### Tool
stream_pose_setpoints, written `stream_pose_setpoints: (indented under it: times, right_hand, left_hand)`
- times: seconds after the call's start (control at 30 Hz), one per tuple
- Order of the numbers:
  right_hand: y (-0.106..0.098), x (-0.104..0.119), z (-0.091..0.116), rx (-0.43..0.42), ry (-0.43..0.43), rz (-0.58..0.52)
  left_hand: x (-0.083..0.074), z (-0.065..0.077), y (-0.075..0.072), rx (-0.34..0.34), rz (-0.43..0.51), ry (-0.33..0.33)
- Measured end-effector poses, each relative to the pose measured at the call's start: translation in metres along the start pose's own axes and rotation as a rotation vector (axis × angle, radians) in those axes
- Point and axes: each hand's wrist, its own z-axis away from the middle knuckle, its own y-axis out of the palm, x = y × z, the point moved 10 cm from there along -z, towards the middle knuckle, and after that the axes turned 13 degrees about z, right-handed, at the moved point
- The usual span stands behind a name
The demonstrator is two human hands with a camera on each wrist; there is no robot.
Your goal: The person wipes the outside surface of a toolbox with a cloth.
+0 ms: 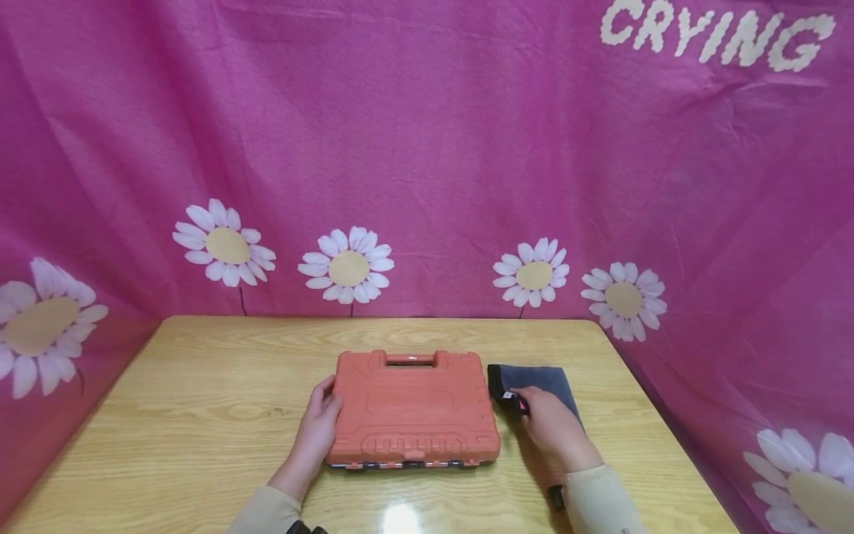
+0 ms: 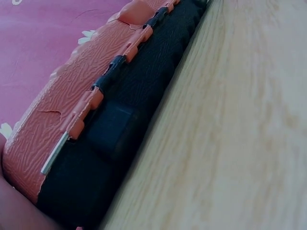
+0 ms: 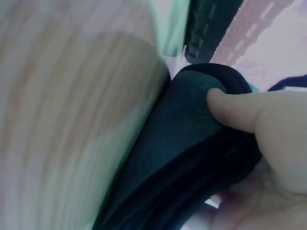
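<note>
Grey cloth (image 1: pixel 542 376) lies just right of the orange case (image 1: pixel 410 404), whose long axis runs crosswise; the nearer right hand (image 1: pixel 550 424) pinches its edge; the left hand (image 1: pixel 316 429), fingers relaxed, touches the case's left side.

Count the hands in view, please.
2: the left hand touching the left side of the orange case, and the right hand gripping the dark folded fabric.

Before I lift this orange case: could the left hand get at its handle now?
Probably yes: the left hand touches the orange case, and nothing visible blocks the handle at its far edge.
</note>
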Motion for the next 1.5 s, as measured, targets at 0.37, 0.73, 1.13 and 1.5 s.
stream_pose_setpoints:
  times: [0.37,0.73,1.13,1.5]
  right_hand:
    - [-0.028,-0.026,-0.003,-0.129,0.184,-0.195]
    - [-0.064,-0.021,-0.007,-0.291,0.269,-0.271]
    - [-0.078,0.051,-0.037,-0.224,0.113,-0.257]
    - [-0.066,0.137,-0.058,-0.132,-0.100,-0.159]
  left_hand:
    - [0.006,-0.002,-0.005,-0.023,0.013,-0.033]
    - [0.006,-0.003,-0.004,-0.028,0.036,-0.038]
    - [0.010,0.000,-0.005,-0.002,0.010,-0.058]
    - [0.011,-0.001,-0.003,0.041,0.026,-0.070]
